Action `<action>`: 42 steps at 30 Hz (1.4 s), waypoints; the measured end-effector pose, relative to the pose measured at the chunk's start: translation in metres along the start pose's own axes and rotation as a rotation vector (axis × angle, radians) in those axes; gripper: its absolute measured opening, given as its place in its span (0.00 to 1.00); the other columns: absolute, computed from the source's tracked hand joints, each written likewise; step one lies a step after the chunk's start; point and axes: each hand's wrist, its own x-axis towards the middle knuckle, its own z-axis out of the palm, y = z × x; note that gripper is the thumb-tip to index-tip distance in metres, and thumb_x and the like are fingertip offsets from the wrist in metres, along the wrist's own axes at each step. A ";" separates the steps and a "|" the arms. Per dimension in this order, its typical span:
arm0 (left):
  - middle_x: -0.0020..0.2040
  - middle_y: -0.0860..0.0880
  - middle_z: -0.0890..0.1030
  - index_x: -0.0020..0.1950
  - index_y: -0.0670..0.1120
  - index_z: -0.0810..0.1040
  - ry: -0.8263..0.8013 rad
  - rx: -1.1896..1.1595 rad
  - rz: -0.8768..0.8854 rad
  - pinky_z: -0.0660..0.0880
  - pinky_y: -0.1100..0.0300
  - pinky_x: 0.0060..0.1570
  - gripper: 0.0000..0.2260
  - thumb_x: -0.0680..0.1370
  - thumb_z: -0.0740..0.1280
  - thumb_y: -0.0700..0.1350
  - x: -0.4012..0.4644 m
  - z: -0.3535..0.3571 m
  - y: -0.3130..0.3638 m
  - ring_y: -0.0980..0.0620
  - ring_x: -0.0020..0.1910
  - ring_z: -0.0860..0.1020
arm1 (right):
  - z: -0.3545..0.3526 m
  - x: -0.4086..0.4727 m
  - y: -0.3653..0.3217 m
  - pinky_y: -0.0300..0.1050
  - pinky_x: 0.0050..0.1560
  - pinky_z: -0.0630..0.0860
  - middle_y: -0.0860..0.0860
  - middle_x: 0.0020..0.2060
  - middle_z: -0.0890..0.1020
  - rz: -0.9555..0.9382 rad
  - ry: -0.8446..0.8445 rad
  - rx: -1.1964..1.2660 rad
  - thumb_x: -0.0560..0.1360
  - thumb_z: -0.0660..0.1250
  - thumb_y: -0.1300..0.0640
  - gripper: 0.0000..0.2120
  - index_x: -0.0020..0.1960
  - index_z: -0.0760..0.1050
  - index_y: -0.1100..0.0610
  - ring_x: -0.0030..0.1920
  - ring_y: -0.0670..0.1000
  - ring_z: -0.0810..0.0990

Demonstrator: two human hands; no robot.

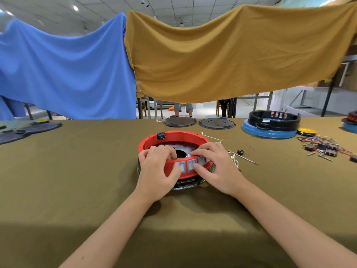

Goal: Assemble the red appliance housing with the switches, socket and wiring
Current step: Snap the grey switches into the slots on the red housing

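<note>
1. Gripping the red housing (174, 138) at centre frame, both hands clamp its near rim on the olive-covered table (77, 171).
2. The left hand (157, 171) curls its fingers over the rim, thumb pressed beside one switch (181, 167).
3. The right hand (218, 167) spreads its fingers along the rim, thumb on the second switch (191, 163).
4. A black socket (161, 135) sits on the far rim.
5. Loose white wires (239, 160) lie just right; a coloured wire bundle (324, 147) is at the right edge.
</note>
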 end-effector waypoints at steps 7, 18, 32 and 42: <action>0.44 0.58 0.73 0.47 0.51 0.74 -0.046 0.044 0.058 0.64 0.53 0.53 0.09 0.74 0.63 0.55 -0.001 0.001 0.002 0.57 0.44 0.70 | 0.001 0.002 0.000 0.49 0.63 0.69 0.47 0.54 0.77 -0.001 -0.003 -0.008 0.74 0.73 0.50 0.15 0.60 0.81 0.52 0.59 0.47 0.69; 0.46 0.58 0.73 0.50 0.50 0.75 -0.091 0.024 0.066 0.65 0.50 0.54 0.12 0.73 0.65 0.56 -0.002 -0.002 -0.001 0.55 0.46 0.72 | 0.001 0.002 0.000 0.37 0.61 0.66 0.45 0.53 0.76 0.057 -0.027 0.056 0.75 0.72 0.49 0.14 0.59 0.81 0.51 0.59 0.46 0.68; 0.44 0.61 0.73 0.48 0.52 0.74 -0.090 -0.040 0.013 0.63 0.54 0.56 0.09 0.77 0.60 0.56 -0.001 -0.001 0.000 0.58 0.46 0.72 | -0.001 0.002 0.003 0.30 0.59 0.65 0.44 0.55 0.76 0.097 -0.057 0.132 0.74 0.73 0.49 0.15 0.60 0.80 0.48 0.60 0.43 0.67; 0.44 0.60 0.72 0.49 0.53 0.73 -0.102 -0.043 0.011 0.63 0.55 0.57 0.07 0.75 0.62 0.54 -0.002 -0.003 0.000 0.57 0.46 0.71 | -0.005 0.003 0.005 0.24 0.58 0.64 0.44 0.59 0.75 0.182 -0.010 0.231 0.81 0.64 0.55 0.12 0.62 0.79 0.50 0.65 0.43 0.66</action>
